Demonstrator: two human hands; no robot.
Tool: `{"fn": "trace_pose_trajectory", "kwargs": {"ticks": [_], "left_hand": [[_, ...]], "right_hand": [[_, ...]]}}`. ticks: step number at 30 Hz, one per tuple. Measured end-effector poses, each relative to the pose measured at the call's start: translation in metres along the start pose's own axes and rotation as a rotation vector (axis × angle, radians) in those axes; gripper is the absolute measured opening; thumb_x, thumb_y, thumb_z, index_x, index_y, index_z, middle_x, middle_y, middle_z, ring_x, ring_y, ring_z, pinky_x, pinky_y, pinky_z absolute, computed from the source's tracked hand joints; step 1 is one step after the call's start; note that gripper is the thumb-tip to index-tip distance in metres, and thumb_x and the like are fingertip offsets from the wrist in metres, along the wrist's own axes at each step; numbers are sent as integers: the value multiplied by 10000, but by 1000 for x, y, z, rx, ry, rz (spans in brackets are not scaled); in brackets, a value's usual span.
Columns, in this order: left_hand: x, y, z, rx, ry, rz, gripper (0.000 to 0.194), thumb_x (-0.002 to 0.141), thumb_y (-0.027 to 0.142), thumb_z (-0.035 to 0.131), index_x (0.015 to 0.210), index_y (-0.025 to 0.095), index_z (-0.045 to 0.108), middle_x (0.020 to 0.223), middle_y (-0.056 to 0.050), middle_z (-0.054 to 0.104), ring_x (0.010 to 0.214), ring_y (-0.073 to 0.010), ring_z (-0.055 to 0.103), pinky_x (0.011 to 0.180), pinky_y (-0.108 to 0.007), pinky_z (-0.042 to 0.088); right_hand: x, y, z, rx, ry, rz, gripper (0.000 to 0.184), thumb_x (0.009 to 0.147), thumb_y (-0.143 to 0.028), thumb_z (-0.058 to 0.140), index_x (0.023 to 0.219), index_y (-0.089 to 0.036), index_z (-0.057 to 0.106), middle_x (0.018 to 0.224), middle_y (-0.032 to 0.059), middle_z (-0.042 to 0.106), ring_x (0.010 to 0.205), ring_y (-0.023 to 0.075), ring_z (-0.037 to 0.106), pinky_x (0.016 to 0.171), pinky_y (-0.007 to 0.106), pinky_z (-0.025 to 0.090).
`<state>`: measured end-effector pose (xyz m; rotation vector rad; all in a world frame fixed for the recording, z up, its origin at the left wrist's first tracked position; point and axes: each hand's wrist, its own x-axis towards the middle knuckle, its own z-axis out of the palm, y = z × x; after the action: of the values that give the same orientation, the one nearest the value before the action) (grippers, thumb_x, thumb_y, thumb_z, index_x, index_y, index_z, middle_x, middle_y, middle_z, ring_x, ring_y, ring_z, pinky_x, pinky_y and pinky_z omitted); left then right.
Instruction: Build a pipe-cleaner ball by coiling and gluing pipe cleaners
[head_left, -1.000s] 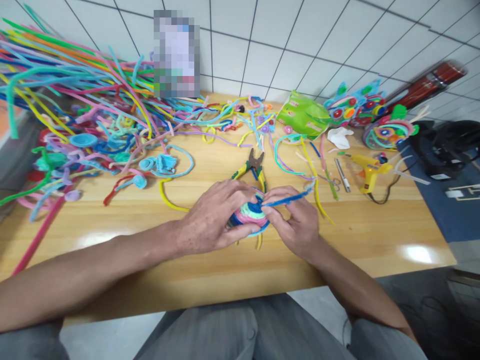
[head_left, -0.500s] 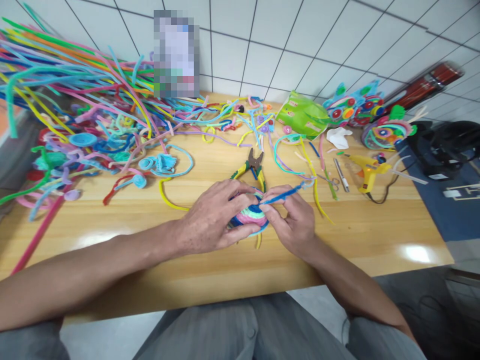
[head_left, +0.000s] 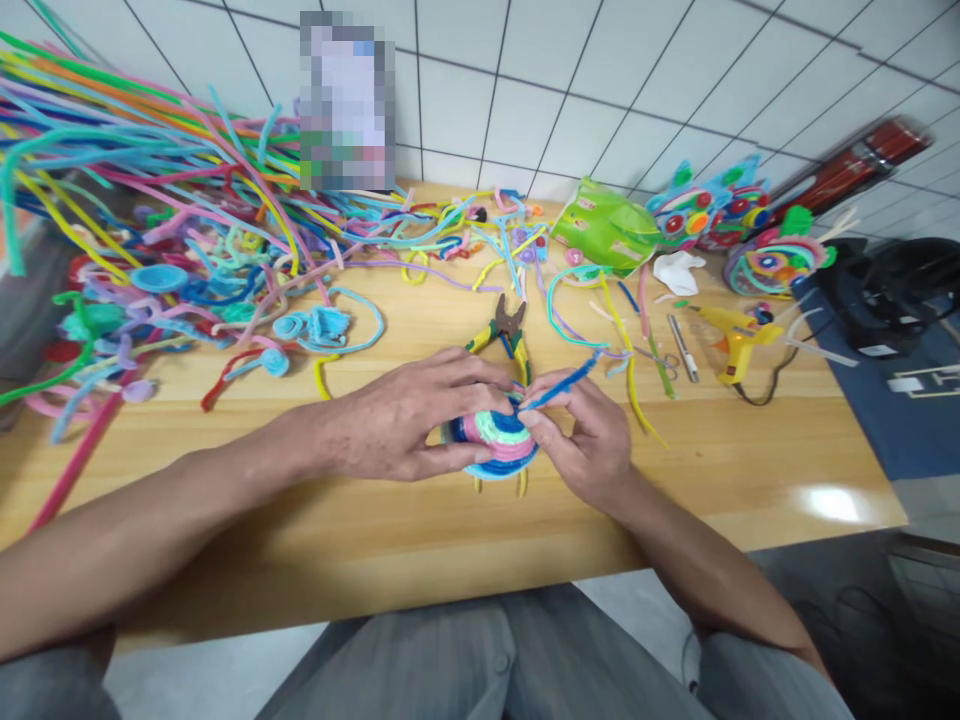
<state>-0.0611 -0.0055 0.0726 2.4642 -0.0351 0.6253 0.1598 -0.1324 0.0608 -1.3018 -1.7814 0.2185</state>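
A round disc of coiled pipe cleaners (head_left: 501, 446), banded in blue, pink and mint green, lies on the wooden table in front of me. My left hand (head_left: 420, 415) grips it from the left, the thumb on its near side and the fingers bent over its far part. At the disc's right edge, my right hand (head_left: 589, 445) pinches a dark blue pipe cleaner (head_left: 571, 384) between thumb and forefinger. The strip's free end points up and right; its other end meets the disc close to my left fingertips. Just beyond the disc are pliers (head_left: 511, 316) with yellow-green handles, jaws apart.
Many loose pipe cleaners (head_left: 172, 150) heap up at the back left. A green packet (head_left: 604, 228) and finished colourful pieces (head_left: 776, 262) stand along the tiled wall. On the right lie a yellow glue gun (head_left: 739, 340), a craft knife (head_left: 682, 348) and small scissors (head_left: 666, 362).
My left hand has shifted a little left and away from me, uncovering more of the disc. The blue pipe cleaner's free end has swung slightly up; my right hand has barely moved.
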Motion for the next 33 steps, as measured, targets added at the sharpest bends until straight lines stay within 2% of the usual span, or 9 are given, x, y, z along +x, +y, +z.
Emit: {"fn": "trace_pose_trajectory", "kwargs": {"ticks": [5,8,14,18,26,33], "left_hand": [[1,0,2,-13,-7,16,306,1010,316,690,1280,189,625,1349,-177,700,1271,-259,664,1067,-422,540],[1,2,3,14,-8,15,307,1019,335,679,1283,188,626,1342,-174,704,1257,-260,666,1059,-426,538],[2,5,3,25,4,7,282,1017,336,683,1256,192,636,1343,-172,703,1243,-257,674,1039,-417,540],[3,7,4,23,12,-9,274,1021,327,673,1260,200,629,1329,-157,709,1233,-255,671,1041,-419,538],[1,20,22,143,179,-149,315,1005,431,697,1179,186,600,1225,-140,715,1134,-257,669,986,-407,536],[-2,27,42,217,324,-226,484,907,524,803,1162,184,573,1177,-130,724,1100,-282,684,929,-413,544]], "right_hand": [[7,2,-8,80,-71,-17,117,916,-146,686,969,-249,676,924,43,752,883,202,741,810,369,613],[10,1,-15,28,-99,-51,121,899,-155,682,956,-261,670,915,42,750,873,216,737,786,382,606],[12,-4,-20,-80,-110,-49,156,944,-277,708,1098,-255,693,991,55,782,913,234,745,808,388,604],[10,-4,-17,-89,-100,-27,72,968,-234,706,1039,-244,710,956,51,779,892,215,750,776,355,606],[4,-5,-4,-28,13,-45,169,928,-103,717,1003,-253,735,934,38,794,892,200,760,813,364,610],[2,-6,0,-6,21,-46,168,929,-115,728,1023,-254,734,962,46,795,903,204,762,805,371,619]]}}
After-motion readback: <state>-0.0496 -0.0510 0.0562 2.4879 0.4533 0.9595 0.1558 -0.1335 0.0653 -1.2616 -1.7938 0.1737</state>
